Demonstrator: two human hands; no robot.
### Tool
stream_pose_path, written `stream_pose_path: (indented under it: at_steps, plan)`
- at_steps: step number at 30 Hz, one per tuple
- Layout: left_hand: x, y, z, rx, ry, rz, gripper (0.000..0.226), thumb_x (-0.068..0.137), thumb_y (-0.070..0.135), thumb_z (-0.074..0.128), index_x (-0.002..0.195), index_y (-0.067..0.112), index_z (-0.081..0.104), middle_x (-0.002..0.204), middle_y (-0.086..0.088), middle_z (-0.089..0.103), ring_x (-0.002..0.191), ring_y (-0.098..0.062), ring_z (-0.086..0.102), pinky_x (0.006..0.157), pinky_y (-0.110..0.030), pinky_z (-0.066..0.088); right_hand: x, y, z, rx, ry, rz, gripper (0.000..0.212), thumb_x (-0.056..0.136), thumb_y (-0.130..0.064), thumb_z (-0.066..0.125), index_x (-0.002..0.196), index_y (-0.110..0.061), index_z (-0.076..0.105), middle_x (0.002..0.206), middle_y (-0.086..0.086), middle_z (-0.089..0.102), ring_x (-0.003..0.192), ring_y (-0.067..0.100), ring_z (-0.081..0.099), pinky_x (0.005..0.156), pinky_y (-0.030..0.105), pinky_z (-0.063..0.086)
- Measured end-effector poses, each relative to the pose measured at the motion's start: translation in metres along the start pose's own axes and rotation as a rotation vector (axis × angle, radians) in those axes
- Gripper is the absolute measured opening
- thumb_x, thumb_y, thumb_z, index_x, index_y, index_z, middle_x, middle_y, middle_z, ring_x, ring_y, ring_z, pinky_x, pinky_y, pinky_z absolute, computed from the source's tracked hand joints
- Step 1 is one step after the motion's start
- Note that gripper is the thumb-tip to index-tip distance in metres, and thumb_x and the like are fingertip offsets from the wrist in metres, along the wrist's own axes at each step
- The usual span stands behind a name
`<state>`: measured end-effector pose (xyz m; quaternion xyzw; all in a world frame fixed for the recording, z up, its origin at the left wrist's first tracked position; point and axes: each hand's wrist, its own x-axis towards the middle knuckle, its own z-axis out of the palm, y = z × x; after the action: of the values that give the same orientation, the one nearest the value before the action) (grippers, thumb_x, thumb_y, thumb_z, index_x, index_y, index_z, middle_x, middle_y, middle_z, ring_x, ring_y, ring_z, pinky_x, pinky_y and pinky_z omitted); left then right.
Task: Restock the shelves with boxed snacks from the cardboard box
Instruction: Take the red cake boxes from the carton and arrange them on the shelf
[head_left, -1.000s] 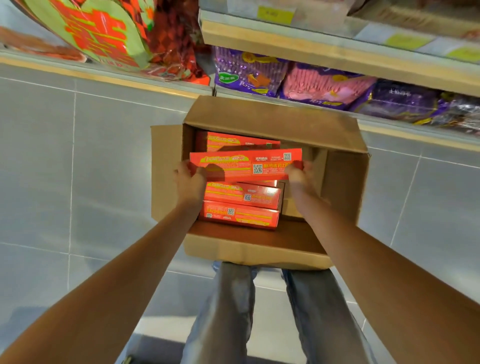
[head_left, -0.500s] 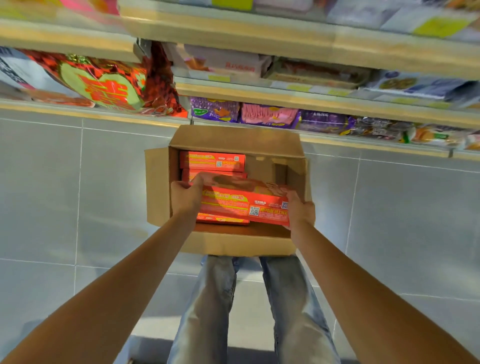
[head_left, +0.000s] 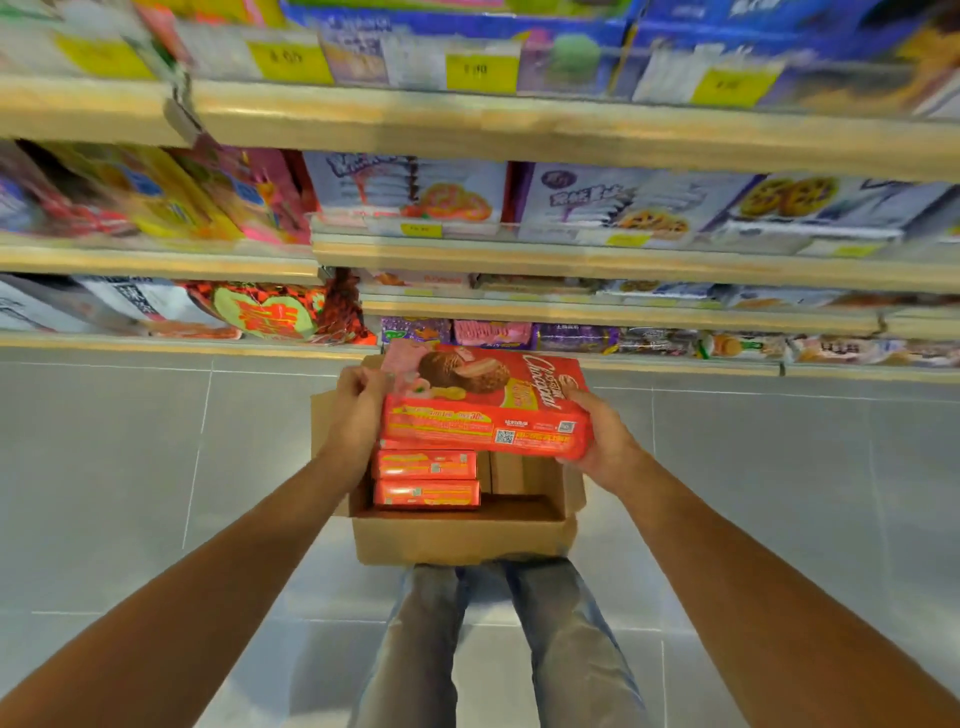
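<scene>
Left hand (head_left: 358, 410) and right hand (head_left: 602, 441) curl round the ends of one snack box (head_left: 488, 410), now raised clear above the carton (head_left: 462, 535); a second ago it sat low inside. Two boxes (head_left: 426, 478) show within. Judged next: placing it on the shelves (head_left: 571, 260).

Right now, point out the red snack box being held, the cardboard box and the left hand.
red snack box (head_left: 483, 426), head view, near long side panel.
cardboard box (head_left: 462, 540), head view, near outer wall.
left hand (head_left: 358, 410), head view, back of the hand.
</scene>
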<state>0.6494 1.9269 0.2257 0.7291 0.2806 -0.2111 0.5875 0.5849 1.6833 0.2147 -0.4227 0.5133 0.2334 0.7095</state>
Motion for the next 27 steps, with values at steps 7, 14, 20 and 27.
stream_pose_path:
  at_steps: [7, 14, 20, 27]
  plan:
    - [-0.063, 0.104, -0.036, -0.057, -0.062, 0.249, 0.012, 0.097, 0.013, 0.042, 0.107, 0.015, 0.048, 0.089, -0.001, 0.057, 0.074, -0.012, 0.056, 0.052, -0.019, 0.048, -0.107, -0.062, 0.016, -0.094, -0.164, -0.135, 0.025, 0.089, -0.032, 0.057, 0.109, -0.017, 0.056, 0.096, 0.008, 0.068, 0.087, 0.023, 0.064, 0.075, 0.037, 0.051]
    - [-0.134, 0.199, -0.070, -0.103, -0.087, 0.460, 0.022, 0.091, 0.005, 0.041, 0.101, 0.022, 0.052, 0.092, 0.003, 0.054, 0.081, -0.015, 0.055, 0.057, -0.027, 0.044, -0.217, -0.123, 0.033, -0.287, -0.245, -0.335, 0.041, 0.087, -0.034, 0.058, 0.123, -0.015, 0.053, 0.110, 0.009, 0.067, 0.100, 0.026, 0.063, 0.089, 0.045, 0.052]
    - [-0.189, 0.272, -0.092, -0.237, -0.072, 0.615, 0.030, 0.084, 0.000, 0.038, 0.100, 0.021, 0.052, 0.093, -0.002, 0.056, 0.064, -0.006, 0.060, 0.042, -0.019, 0.047, -0.314, -0.173, 0.055, -0.483, -0.340, -0.535, 0.049, 0.071, -0.060, 0.064, 0.103, -0.023, 0.061, 0.095, -0.001, 0.073, 0.090, 0.017, 0.066, 0.086, 0.036, 0.051]
    - [-0.248, 0.357, -0.104, -0.273, -0.126, 0.965, 0.049, 0.064, 0.021, 0.044, 0.112, 0.027, 0.050, 0.113, 0.000, 0.053, 0.101, -0.020, 0.052, 0.076, -0.033, 0.043, -0.403, -0.238, 0.058, -0.470, -0.398, -0.786, 0.073, 0.045, -0.058, 0.083, 0.105, -0.020, 0.065, 0.102, 0.002, 0.073, 0.093, 0.018, 0.068, 0.093, 0.039, 0.051]
